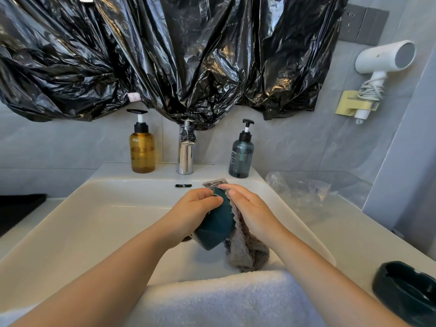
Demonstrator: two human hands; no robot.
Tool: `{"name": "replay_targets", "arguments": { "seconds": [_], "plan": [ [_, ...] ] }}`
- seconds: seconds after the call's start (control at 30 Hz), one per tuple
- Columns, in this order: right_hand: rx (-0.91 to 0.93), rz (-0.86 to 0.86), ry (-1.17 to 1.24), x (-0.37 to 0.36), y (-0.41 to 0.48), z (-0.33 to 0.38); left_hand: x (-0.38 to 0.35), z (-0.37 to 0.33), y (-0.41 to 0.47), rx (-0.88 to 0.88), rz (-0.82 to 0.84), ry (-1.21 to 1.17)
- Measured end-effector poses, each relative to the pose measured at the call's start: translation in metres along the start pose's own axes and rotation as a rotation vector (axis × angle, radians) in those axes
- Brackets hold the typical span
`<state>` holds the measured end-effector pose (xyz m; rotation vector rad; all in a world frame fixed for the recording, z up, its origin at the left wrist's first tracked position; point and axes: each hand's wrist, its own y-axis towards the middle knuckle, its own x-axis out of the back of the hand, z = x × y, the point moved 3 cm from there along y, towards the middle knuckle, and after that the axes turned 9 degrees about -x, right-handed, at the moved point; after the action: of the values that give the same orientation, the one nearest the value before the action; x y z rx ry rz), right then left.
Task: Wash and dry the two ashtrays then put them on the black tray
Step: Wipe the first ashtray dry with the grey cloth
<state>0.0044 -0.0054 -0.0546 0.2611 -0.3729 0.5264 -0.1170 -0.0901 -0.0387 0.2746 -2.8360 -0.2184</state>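
Observation:
Over the white sink [99, 208] my left hand [192, 210] grips a dark teal ashtray [215, 226], tilted on its side with its underside toward me. My right hand [247, 206] presses a grey cloth [245, 249] against the ashtray's right side, fingers straight; the cloth hangs down below the ashtray. A second dark ashtray [405, 291] sits on the counter at the lower right, cut off by the frame edge. The black tray [16, 211] lies on the counter at the far left, only partly in view.
A chrome tap [185, 152] stands behind the sink between an amber pump bottle [142, 149] and a dark pump bottle [241, 156]. A white towel [224, 300] drapes over the sink's front edge. Crumpled clear plastic [304, 190] lies right of the sink. A hairdryer [382, 60] hangs on the right wall.

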Motion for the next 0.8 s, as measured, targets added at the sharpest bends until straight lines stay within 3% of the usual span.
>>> {"name": "replay_targets", "arguments": {
  "seconds": [0.13, 0.3, 0.47, 0.57, 0.67, 0.8],
  "plan": [
    [0.059, -0.048, -0.072, 0.003, 0.000, 0.001, 0.003, 0.001, 0.001, -0.063, -0.027, 0.017],
    [-0.074, -0.070, 0.012, 0.009, 0.006, -0.009, 0.000, 0.001, 0.000, -0.091, 0.048, 0.069],
    [0.126, -0.090, -0.142, 0.007, -0.005, 0.005, 0.001, 0.001, 0.001, -0.112, 0.041, 0.118],
    [0.132, -0.036, -0.205, 0.004, -0.005, 0.004, 0.000, 0.002, -0.001, -0.119, 0.083, 0.174],
    [0.049, -0.007, -0.102, 0.003, 0.001, 0.002, -0.001, 0.003, -0.004, -0.131, 0.137, 0.215],
    [-0.245, -0.016, 0.083, 0.013, 0.015, -0.015, -0.004, -0.001, -0.005, -0.128, 0.194, 0.127]
  ]
}}
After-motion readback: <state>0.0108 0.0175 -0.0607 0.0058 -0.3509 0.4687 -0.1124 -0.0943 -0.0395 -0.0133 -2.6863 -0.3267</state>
